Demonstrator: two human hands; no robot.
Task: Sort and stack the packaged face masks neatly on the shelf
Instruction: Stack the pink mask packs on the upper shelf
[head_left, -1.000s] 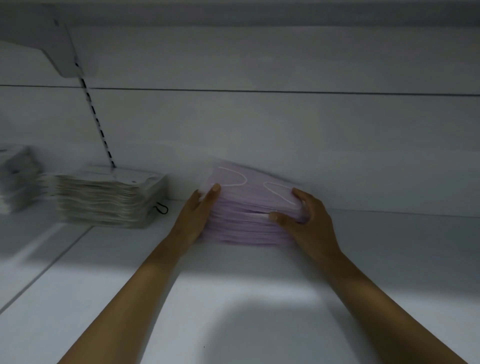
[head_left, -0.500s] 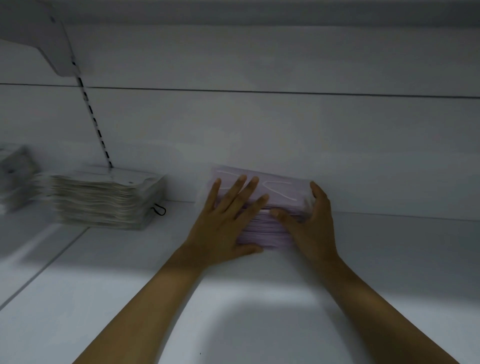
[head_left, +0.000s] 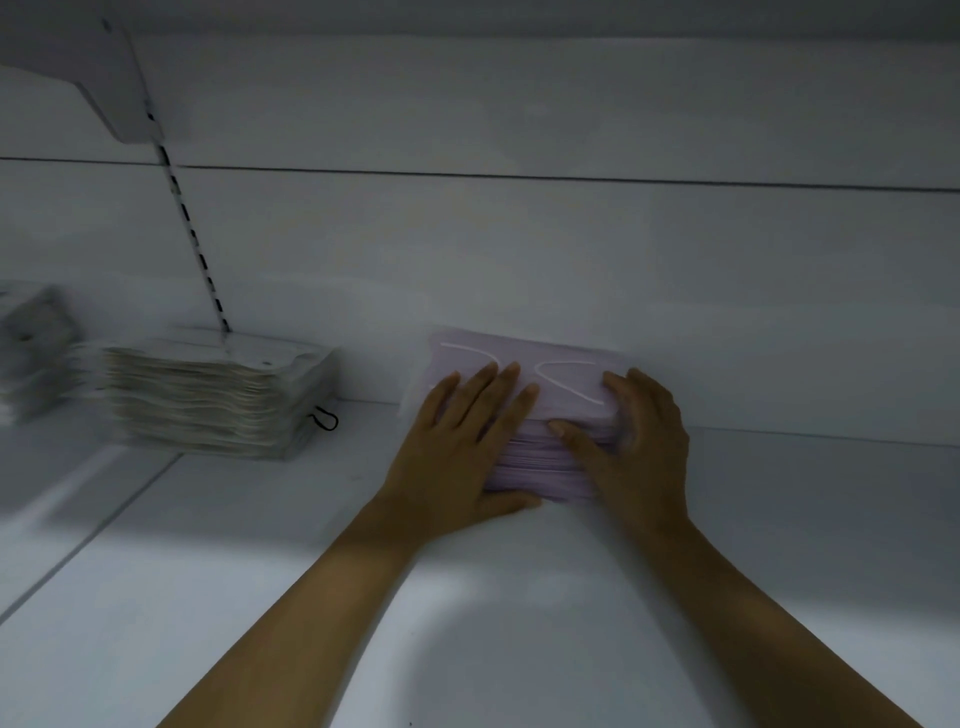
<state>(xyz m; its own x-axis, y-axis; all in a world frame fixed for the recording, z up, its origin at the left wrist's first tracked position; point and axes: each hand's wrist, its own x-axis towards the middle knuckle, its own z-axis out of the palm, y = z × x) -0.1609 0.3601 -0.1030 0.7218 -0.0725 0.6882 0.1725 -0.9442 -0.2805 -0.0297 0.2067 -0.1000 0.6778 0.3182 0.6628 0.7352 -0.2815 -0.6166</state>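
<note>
Left hand (head_left: 457, 447) now flat atop purple mask stack (head_left: 524, 351) on shelf (head_left: 260, 545), fingers (head_left: 498, 395) straight; right hand (head_left: 641, 441) apparently gripping it

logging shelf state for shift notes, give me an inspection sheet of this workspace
surface: white shelf, seam line at left
job's things: purple mask stack against the back panel; pale mask stack apart to its left; third stack far left, blurred
clutter: nothing seen
hands: left hand flat on the purple stack's top; right hand curled round its right end
cables: nothing seen; only a black ear loop poking from the pale stack
surroundings: slotted upright, bracket upper left
</note>
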